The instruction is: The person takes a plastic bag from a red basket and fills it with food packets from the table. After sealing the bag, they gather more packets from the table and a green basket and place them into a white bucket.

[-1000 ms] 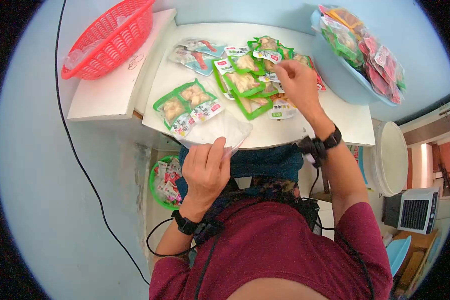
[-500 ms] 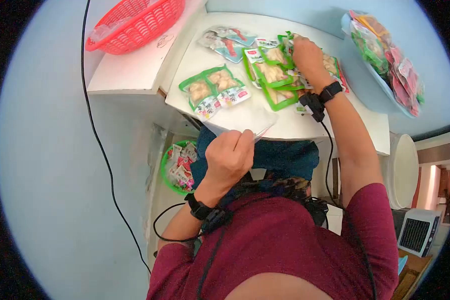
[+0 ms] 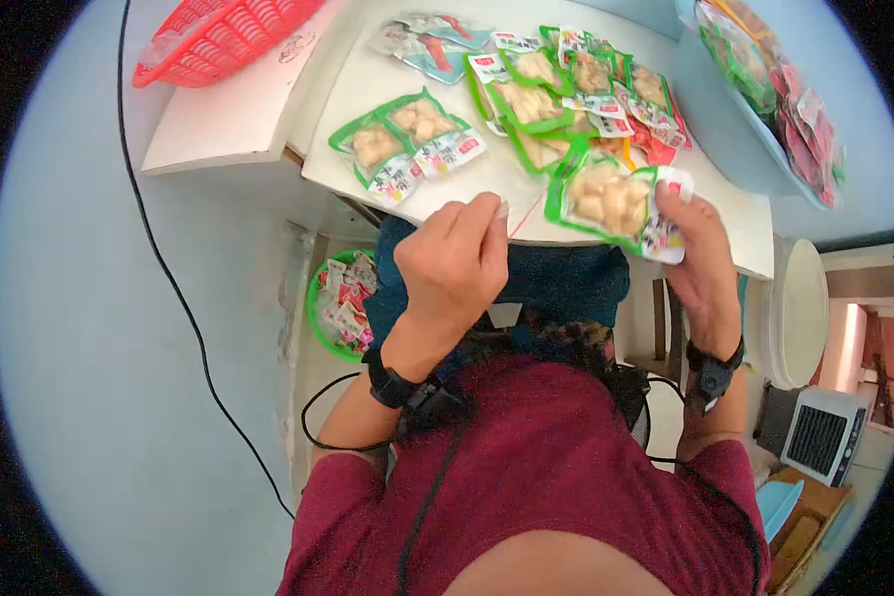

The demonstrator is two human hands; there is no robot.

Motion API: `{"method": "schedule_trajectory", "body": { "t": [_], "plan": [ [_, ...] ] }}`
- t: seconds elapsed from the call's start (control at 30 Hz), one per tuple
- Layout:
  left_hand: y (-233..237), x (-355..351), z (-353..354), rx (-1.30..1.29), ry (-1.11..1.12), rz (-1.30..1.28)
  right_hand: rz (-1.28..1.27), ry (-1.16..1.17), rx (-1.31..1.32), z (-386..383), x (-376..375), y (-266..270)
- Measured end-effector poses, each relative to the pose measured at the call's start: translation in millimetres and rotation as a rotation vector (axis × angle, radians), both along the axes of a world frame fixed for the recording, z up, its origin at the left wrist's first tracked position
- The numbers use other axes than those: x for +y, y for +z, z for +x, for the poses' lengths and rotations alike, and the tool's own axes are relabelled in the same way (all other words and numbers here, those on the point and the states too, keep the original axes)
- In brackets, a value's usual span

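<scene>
My right hand (image 3: 700,233) grips a green-edged snack packet (image 3: 611,199) with pale chunks inside, by its white printed end, above the table's front edge. My left hand (image 3: 454,260) is closed in a pinch on a clear plastic bag (image 3: 526,204), which is hard to see against the white table. Two similar packets (image 3: 407,139) lie side by side to the left. Behind my right hand is a pile of green-edged packets (image 3: 536,104), with some red ones (image 3: 656,144) at its right side.
Silvery-blue packets (image 3: 432,45) lie at the back of the white table (image 3: 343,109). A red basket (image 3: 223,40) stands on the left ledge. At right is a blue tub (image 3: 730,119) full of packets. A green basket (image 3: 333,343) of small sachets sits below; a white bucket (image 3: 800,313) stands right.
My right hand has come back from the pile toward me with one green-edged packet. My left hand stays near the table edge, still pinching the clear bag. The view has shifted slightly.
</scene>
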State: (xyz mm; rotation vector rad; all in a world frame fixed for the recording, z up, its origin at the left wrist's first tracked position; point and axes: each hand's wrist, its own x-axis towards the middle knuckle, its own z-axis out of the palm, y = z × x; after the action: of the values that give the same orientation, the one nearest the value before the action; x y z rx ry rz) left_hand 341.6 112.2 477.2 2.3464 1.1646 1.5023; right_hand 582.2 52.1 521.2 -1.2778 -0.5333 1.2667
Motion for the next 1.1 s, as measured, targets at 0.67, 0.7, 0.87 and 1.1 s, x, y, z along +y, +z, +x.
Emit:
{"method": "schedule_trajectory", "body": {
  "t": [0.67, 0.7, 0.87, 1.1],
  "plan": [
    [7.0, 5.4, 3.4, 0.002, 0.095, -0.004, -0.017, 0.297, 0.189, -44.6, -33.6, -14.0],
    [8.2, 2.9, 3.9, 0.022, 0.086, -0.005, 0.001, 0.323, 0.203, -44.1, -31.6, -13.6],
    [10.4, -4.4, 3.1, 0.075, 0.065, -0.004, 0.064, 0.23, 0.249, -56.6, -14.1, -18.5],
    [10.5, -5.5, 4.7, 0.039, 0.033, -0.02, 0.136, 0.218, 0.363, -95.6, 20.9, -25.9]
  ]
}}
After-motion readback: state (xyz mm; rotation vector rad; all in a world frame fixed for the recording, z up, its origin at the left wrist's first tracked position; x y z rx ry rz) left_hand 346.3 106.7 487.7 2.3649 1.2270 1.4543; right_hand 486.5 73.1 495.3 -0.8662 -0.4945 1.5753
